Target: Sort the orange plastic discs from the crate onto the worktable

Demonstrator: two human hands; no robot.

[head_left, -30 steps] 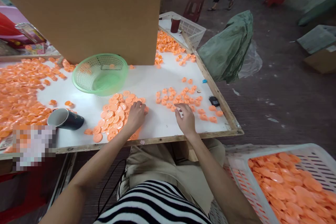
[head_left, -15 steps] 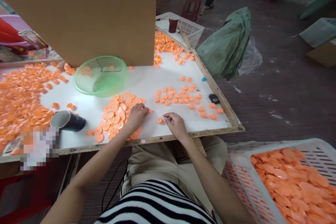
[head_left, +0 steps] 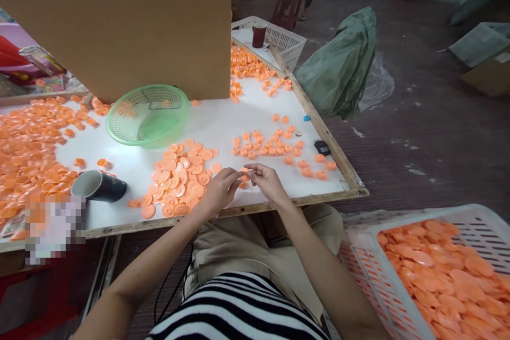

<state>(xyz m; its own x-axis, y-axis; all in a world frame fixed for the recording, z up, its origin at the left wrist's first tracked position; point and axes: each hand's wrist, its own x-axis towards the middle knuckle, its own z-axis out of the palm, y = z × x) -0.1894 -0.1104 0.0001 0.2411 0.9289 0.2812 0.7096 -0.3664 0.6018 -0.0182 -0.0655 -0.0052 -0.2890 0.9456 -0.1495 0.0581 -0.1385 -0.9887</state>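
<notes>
**Fingertips Close on a Small Orange Part at the Table's Near Edge**

The orange piece [head_left: 244, 176] sits pinched between the fingertips of both your hands, just above the white table [head_left: 223, 122] and a little in from its wooden rim [head_left: 326, 197]. Your left hand [head_left: 220, 191] and right hand [head_left: 268, 181] close on it from either side, thumbs and forefingers drawn together. Whether you hold one part or two pressed together is too small to tell.

It reads as thin moulded plastic: light, stiff enough to keep its shape, and smooth enough to skitter away if squeezed at an angle. On that judgement the edge is the place to take it, thumb opposite forefinger, with a gentle pinch and no clamping.

Just beside your left hand lies a loose pile of larger orange discs [head_left: 179, 178], overlapping one another. Ahead of your right hand is a scatter of smaller orange caps [head_left: 271, 144], with a small dark object [head_left: 321, 147] near them. Farther back a green mesh basket [head_left: 147, 114] stands upright before a tall cardboard sheet [head_left: 119, 21]. A dark cup [head_left: 99, 186] lies on its side near a broad orange heap [head_left: 27, 143] at the left. By your right knee, a white crate [head_left: 358, 255] is filled with more discs. A green sack [head_left: 338, 69] slumps on the floor past the table's right side.
</notes>
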